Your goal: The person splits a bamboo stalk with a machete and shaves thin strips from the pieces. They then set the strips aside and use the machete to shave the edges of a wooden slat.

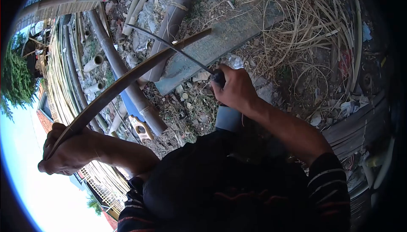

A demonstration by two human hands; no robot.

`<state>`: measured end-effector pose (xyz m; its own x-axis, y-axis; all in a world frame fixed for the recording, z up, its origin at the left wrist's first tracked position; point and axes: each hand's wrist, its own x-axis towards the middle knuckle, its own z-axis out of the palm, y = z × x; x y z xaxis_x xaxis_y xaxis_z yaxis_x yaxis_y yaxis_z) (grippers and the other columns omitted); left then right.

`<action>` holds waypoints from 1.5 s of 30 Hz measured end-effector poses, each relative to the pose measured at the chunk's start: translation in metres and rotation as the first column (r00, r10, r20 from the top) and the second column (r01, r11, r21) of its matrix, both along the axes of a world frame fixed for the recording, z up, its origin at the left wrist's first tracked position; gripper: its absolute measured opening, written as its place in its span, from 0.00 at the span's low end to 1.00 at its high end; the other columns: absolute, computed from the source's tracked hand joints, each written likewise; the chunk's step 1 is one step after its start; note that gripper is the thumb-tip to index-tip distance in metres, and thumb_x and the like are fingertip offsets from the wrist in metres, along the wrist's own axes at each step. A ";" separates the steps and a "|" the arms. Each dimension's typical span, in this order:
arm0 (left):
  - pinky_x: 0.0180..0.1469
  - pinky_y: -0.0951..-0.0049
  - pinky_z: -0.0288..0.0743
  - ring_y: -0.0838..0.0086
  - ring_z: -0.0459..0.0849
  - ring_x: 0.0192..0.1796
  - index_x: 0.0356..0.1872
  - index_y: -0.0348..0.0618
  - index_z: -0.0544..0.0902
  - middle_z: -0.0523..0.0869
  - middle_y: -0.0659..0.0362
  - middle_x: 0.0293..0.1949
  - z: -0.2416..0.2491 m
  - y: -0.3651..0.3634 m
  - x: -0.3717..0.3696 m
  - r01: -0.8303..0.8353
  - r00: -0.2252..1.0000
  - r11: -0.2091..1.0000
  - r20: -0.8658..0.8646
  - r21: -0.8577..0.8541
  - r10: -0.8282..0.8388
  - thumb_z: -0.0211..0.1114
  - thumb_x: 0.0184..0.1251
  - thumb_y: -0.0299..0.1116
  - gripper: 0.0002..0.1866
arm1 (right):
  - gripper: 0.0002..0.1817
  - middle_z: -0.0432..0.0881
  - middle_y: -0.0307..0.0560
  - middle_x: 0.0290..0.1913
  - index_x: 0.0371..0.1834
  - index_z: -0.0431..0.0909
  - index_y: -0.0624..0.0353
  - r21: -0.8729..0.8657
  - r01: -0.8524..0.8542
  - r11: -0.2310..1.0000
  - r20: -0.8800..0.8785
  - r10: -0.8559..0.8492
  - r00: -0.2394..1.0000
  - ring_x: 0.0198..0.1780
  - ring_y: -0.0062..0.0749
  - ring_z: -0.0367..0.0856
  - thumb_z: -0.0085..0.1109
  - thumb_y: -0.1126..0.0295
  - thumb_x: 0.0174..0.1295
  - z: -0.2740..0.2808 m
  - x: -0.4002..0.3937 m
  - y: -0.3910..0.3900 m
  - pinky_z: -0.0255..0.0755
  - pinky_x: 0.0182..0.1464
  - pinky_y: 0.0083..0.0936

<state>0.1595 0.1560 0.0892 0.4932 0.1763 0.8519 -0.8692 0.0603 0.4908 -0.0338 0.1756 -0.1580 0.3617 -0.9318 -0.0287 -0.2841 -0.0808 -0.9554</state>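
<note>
My left hand is closed around the near end of a long split bamboo strip, which slants away up to the right. In my right hand is the dark handle of a long-bladed knife, fingers wrapped round it. The thin blade points up and left and crosses the strip towards its far end. Below the strip lies a handsaw with a pale wooden handle and a blue blade, partly hidden by a bamboo pole.
A flat greenish board lies on the littered ground. Thin bamboo shavings are heaped at the right. A thick bamboo pole and short cut bamboo tubes lie beyond the strip. Several long poles run along the left.
</note>
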 end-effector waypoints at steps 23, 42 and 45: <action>0.26 0.75 0.55 0.80 0.60 0.16 0.13 0.56 0.61 0.57 0.70 0.13 0.026 0.028 -0.001 0.958 0.270 0.249 -0.151 0.145 -0.951 0.50 0.66 0.40 0.19 | 0.11 0.84 0.51 0.23 0.31 0.76 0.62 0.042 -0.066 0.997 -0.006 0.067 0.998 0.25 0.41 0.87 0.71 0.71 0.56 0.029 -0.054 -0.005 0.78 0.28 0.33; 0.22 0.75 0.51 0.79 0.54 0.14 0.24 0.56 0.62 0.58 0.66 0.16 0.015 0.008 -0.046 0.810 0.575 0.571 -0.011 -0.135 -0.818 0.46 0.74 0.55 0.20 | 0.14 0.85 0.59 0.27 0.39 0.81 0.63 0.112 -0.087 0.990 -0.351 0.121 0.928 0.32 0.55 0.87 0.69 0.66 0.54 -0.029 -0.048 -0.048 0.80 0.37 0.46; 0.22 0.76 0.50 0.79 0.55 0.15 0.22 0.53 0.61 0.58 0.66 0.16 0.018 0.002 -0.056 0.753 0.649 0.644 -0.006 -0.134 -0.761 0.44 0.69 0.75 0.34 | 0.13 0.83 0.59 0.25 0.37 0.80 0.64 0.151 -0.083 0.985 -0.397 0.137 0.908 0.30 0.56 0.85 0.69 0.65 0.56 -0.034 -0.048 -0.039 0.79 0.36 0.47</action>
